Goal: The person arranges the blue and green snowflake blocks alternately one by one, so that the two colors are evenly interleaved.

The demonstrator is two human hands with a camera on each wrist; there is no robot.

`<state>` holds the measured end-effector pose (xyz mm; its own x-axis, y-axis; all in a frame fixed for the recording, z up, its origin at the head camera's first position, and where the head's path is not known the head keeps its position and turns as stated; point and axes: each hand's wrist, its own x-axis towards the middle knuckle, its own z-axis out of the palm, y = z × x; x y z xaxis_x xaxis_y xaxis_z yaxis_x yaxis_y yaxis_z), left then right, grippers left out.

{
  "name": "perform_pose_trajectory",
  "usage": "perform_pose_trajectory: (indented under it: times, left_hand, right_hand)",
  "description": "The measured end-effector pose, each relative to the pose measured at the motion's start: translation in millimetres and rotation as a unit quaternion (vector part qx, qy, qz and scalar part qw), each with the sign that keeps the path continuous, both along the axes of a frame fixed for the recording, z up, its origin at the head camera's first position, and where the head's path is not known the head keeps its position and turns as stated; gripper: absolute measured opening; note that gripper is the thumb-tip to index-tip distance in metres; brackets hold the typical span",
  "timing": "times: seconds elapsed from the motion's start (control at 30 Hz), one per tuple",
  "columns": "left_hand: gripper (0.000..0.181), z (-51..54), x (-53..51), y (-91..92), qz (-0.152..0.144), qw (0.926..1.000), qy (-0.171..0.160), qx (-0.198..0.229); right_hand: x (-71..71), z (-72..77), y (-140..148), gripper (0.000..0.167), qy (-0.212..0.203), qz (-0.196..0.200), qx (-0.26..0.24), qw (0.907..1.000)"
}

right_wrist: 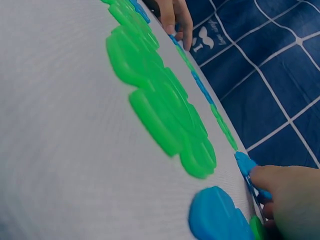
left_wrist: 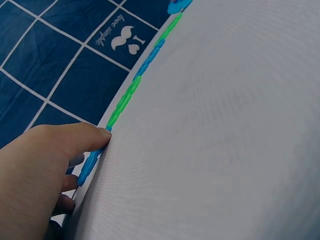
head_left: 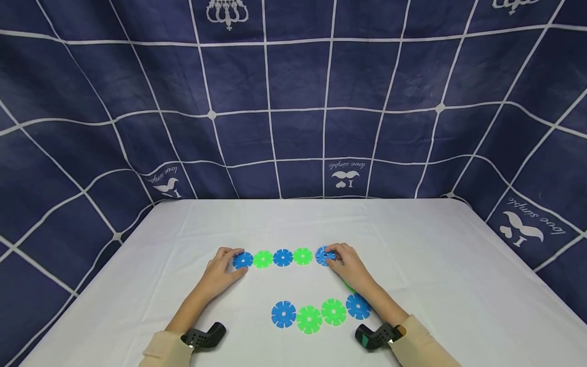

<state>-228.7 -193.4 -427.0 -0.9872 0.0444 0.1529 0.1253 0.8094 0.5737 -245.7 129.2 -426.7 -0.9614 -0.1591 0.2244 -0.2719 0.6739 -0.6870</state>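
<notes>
Notched plastic interlocking discs lie on the white table in a row in the head view. My left hand [head_left: 221,270] holds the row's leftmost blue interlocking disc [head_left: 243,260], with the thumb on its near edge and fingers on the far side. Beside it sit a green disc [head_left: 263,259], a blue disc [head_left: 283,258] and a green disc [head_left: 302,256], edge to edge. Past a small gap, my right hand [head_left: 349,265] pinches a blue interlocking disc [head_left: 321,256]. Its fingers partly cover that disc, which may overlap another blue one.
Nearer me lie a blue disc [head_left: 283,314], two green discs [head_left: 309,319] [head_left: 334,312] and another blue disc [head_left: 358,306] by the right forearm. A green disc [head_left: 349,287] shows partly under the right wrist. A dark blue checked curtain [head_left: 293,132] surrounds the white table [head_left: 238,219].
</notes>
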Motion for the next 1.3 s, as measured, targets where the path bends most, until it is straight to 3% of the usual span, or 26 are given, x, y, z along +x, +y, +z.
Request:
perform_pose_trajectory:
  times: [0.17,0.4,0.53,1.07,1.3]
  left_hand:
    - [0.052,0.6,-0.7,-0.2,-0.002,1.0000,-0.002,-0.002]
    - [0.052,0.9,-1.1,-0.6,-0.003,1.0000,-0.006,0.002]
    - [0.052,1.2,-1.0,-0.9,-0.003,1.0000,-0.007,0.001]
    - [0.052,1.8,-0.1,-0.3,0.001,1.0000,-0.005,-0.002]
    - [0.052,1.7,-0.6,0.2,0.000,1.0000,-0.004,0.002]
  right_hand:
    - [1.5,0.5,0.3,0.016,0.003,-0.004,0.030,0.9996]
    - [1.8,-0.2,2.7,0.007,0.037,0.041,0.036,0.9979]
    - [3.6,0.5,1.9,0.005,0.048,0.044,0.056,0.9963]
    - [4.5,-1.3,1.8,0.024,0.061,0.051,0.085,0.9932]
    - [6.0,0.7,2.0,0.033,0.055,0.069,0.129,0.9877]
